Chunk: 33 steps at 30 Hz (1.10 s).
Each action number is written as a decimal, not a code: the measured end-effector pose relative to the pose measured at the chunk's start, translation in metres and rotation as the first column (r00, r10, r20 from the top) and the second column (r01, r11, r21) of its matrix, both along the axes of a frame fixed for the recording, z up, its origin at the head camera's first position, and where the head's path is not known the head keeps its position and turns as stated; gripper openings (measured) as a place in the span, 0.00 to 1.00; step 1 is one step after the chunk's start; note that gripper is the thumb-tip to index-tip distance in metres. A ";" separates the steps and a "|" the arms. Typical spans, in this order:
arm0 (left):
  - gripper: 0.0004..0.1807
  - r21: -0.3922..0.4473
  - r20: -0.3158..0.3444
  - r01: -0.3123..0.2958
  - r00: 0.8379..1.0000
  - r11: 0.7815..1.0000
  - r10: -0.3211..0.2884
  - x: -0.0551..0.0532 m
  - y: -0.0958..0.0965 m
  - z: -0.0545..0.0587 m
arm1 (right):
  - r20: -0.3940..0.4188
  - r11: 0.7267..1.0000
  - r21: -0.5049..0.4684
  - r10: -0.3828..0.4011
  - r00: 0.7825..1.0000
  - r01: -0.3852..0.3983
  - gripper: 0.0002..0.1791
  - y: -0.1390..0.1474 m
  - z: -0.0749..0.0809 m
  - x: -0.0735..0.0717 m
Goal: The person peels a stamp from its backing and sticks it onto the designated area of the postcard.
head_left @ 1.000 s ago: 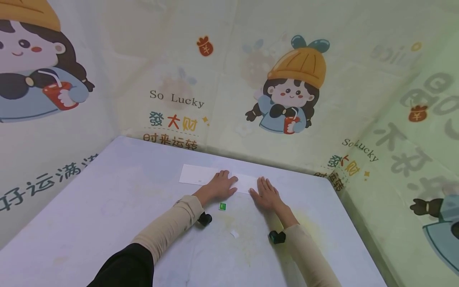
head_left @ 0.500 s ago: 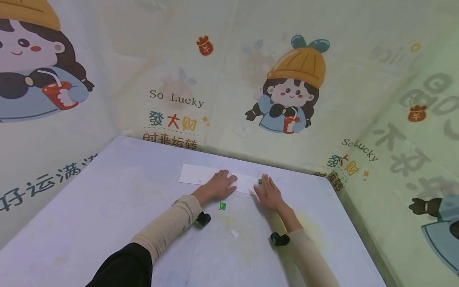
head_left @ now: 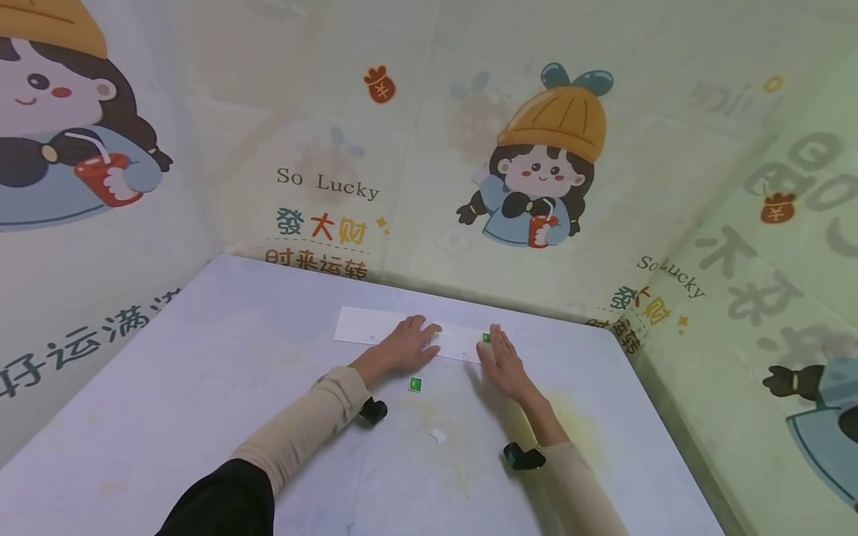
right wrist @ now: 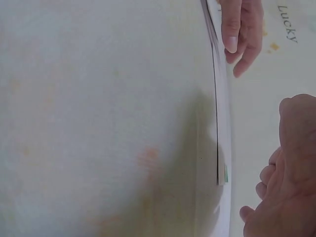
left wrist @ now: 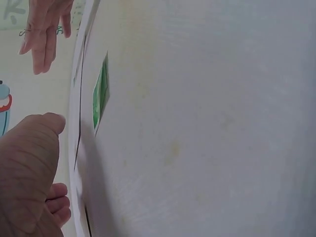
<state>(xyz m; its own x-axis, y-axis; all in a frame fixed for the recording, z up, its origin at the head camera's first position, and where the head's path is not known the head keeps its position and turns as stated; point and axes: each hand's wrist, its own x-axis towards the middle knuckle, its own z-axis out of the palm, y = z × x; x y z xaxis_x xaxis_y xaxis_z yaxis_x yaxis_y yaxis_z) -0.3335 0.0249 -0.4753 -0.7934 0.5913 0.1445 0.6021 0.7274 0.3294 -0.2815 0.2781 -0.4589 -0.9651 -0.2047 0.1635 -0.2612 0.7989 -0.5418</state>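
A long white paper strip (head_left: 362, 325) lies flat near the far side of the table. My left hand (head_left: 404, 347) rests across its middle with fingers spread. At the strip's right end is my right hand (head_left: 504, 365), fingers straight and together, thumb side toward the strip. A small green square (head_left: 486, 337) shows on that end beside the right fingertips, partly covered by them. Another green square with a pale border (head_left: 415, 384) lies on the table just in front of the strip; the left wrist view shows this green square (left wrist: 100, 94) close to the left thumb.
A small white paper scrap (head_left: 438, 436) lies nearer on the white table (head_left: 201, 417). Black wrist cameras (head_left: 523, 456) hang under both forearms, close over the tabletop. Printed cloth walls (head_left: 429, 164) stand behind the table and at both sides.
My right hand has shifted a little to the right and turned onto its side, uncovering the green square at the strip's end. The left hand has stayed nearly in place, its forearm slightly further left.
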 end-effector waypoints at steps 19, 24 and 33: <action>0.23 0.133 -0.029 0.004 1.000 0.991 0.000 0.011 -0.010 0.011 | 0.025 0.899 -0.404 -0.177 0.984 0.172 0.32 -0.008 0.010 0.025; 0.23 0.136 -0.034 0.005 0.999 0.991 -0.001 0.017 -0.011 0.014 | 0.077 0.855 -0.480 -0.183 0.980 0.198 0.32 -0.012 0.012 0.031; 0.23 0.155 -0.052 0.004 0.999 0.988 0.004 0.031 -0.013 0.022 | 0.039 0.838 -0.527 -0.141 0.989 0.141 0.28 -0.020 0.021 0.048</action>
